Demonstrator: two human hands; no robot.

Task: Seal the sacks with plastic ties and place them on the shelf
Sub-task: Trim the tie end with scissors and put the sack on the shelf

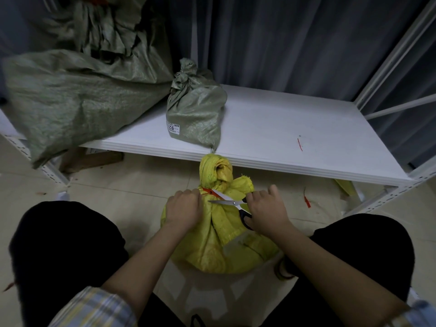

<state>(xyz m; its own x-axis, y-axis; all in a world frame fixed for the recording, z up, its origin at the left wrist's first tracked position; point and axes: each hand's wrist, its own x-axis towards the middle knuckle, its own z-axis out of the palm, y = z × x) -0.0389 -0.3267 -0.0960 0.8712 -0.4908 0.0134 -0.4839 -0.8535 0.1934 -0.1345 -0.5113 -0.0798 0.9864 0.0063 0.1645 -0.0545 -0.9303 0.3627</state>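
White metal shelf board (271, 128) ran across in front of me w/ a big grey-green woven sack (70, 97) slumped at its left end and a small grey-green woven sack (195, 114), neck knotted, standing near the front edge. Yellow woven sack (219, 239) sat on the floor btwn my knees, just below that edge, not yet shelved. My left hand (184, 208) gripped its bunched neck right at the red plastic tie (207, 191). My right hand (266, 211) held black-handled steel scissors (230, 202), fingers through the loops, blades parted at the tie's tail. Judgement: trim step. Best to keep neck pinched tight, cut only the loose tail close to the lock, keep blade tips off the weave and my left fingers. Red tie offcuts lay on shelf (300, 144) and floor (306, 200); small sack partly blocked the spot straight ahead, free board to its right.
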